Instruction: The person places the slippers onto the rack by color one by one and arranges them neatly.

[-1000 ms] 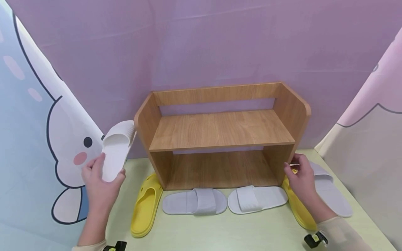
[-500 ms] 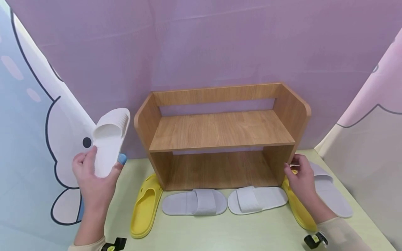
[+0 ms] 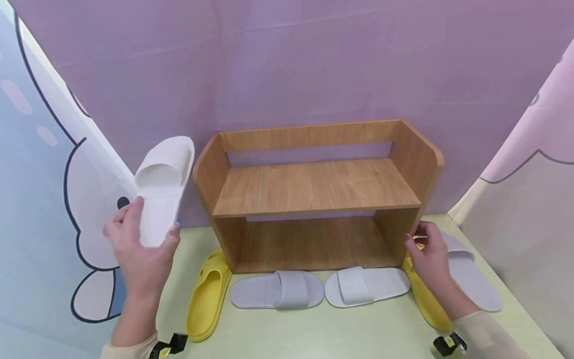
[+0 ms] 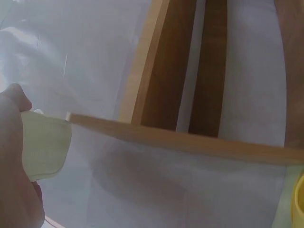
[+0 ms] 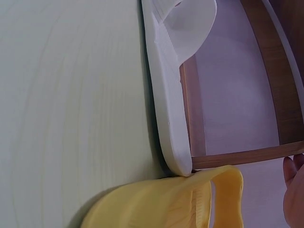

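Purple fabric backdrop, pale green tabletop below, cartoon-print cloth at left. Two-tier wood-grain shelf stands in the middle, against the backdrop side. Ridged-strap white slide slipper is up off the tabletop in the left hand, just beside the shelf's left side panel; the head view overlaps their edges, so can't tell if they touch. Slipper's long axis runs up and slightly right from the hand, strapped toe end up and away, heel end in the grip, open foot side facing the wearer. Shelf's upper board lies to the right of it; left hand is clearly the nearer one. Left thumb on the right edge, fingers on the left edge, pinching the heel end, so spread only as wide as the sole. Right hand is at the opposite end, fingers bent, thumb and fingertips pinching the front edge of the shelf's right panel. Under that arm: right yellow clog, grey slide slipper beyond it. Along the shelf's front: left yellow clog, lavender-grey slide slipper, second white slide slipper.
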`<state>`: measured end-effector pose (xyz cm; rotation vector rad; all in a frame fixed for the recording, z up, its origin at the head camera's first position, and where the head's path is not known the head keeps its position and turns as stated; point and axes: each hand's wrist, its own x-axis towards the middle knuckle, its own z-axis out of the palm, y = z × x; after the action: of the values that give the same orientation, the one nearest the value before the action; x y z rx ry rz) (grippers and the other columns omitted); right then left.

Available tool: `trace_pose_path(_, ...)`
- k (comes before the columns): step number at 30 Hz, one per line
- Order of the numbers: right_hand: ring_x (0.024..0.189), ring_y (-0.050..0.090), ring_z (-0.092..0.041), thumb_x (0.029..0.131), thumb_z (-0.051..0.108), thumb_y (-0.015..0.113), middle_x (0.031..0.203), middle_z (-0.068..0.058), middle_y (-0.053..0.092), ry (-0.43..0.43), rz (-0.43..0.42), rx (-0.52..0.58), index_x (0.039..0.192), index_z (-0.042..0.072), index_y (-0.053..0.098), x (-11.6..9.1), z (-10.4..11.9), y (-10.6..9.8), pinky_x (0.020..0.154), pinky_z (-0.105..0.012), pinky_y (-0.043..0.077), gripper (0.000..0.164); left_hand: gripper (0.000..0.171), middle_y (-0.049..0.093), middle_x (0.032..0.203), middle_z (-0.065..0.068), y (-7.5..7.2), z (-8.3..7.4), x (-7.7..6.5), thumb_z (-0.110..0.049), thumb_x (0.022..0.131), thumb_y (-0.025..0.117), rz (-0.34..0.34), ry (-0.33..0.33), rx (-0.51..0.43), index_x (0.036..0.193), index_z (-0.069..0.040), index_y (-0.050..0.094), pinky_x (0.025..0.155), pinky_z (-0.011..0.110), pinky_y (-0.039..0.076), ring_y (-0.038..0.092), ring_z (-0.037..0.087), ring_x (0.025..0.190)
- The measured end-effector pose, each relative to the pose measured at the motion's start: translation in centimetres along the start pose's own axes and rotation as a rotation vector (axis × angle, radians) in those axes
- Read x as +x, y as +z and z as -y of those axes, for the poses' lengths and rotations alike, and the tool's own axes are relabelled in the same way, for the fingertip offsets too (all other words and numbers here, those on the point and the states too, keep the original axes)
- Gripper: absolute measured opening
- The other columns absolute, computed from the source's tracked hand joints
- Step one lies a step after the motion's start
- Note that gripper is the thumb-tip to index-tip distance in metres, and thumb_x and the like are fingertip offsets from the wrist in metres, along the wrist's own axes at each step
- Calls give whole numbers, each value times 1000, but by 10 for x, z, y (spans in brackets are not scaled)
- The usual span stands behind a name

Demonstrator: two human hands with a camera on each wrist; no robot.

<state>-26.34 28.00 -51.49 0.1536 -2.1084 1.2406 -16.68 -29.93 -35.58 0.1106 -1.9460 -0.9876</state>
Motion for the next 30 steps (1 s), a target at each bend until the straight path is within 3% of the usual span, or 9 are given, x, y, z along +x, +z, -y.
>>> trace_pose_path(10,100,58,-2,96,-11,74,114,-12,67,-17,14,18,128,-7,62,-1,1,-2,84,-7,49,35,84,50,153,17,21,-15,-1,-19,77,85,-3,178,-56,159,-18,62,101,19,44,41,12,141)
trace_pose_path(17,100,58,-3,97,-11,73,113,-14,68,-21,18,22,128,-9,61,2,3,-4,84,-10,51,33,89,49,153,21,34,-29,-4,-18,76,87,45,223,-57,161,-19,60,102,18,46,42,16,143)
trace_pose_path(20,101,58,-3,98,-10,72,114,-14,68,-15,23,13,128,-9,61,1,3,-4,85,-11,52,32,90,49,153,21,41,-35,-7,-18,76,88,71,224,-60,161,-19,59,102,23,48,43,17,143)
trace_pose_path(26,100,58,-2,97,-10,72,114,-15,68,-13,21,11,128,-8,61,2,0,-3,85,-11,51,33,92,47,155,19,53,-42,-12,-22,76,90,129,190,-60,162,-18,58,100,50,54,42,19,142)
trace_pose_path(30,101,58,-2,98,-10,71,114,-15,68,-3,27,10,128,-8,61,3,-1,-1,85,-12,51,32,93,45,155,19,61,-43,-13,-23,76,91,158,176,-76,162,-16,57,100,54,52,41,20,143)
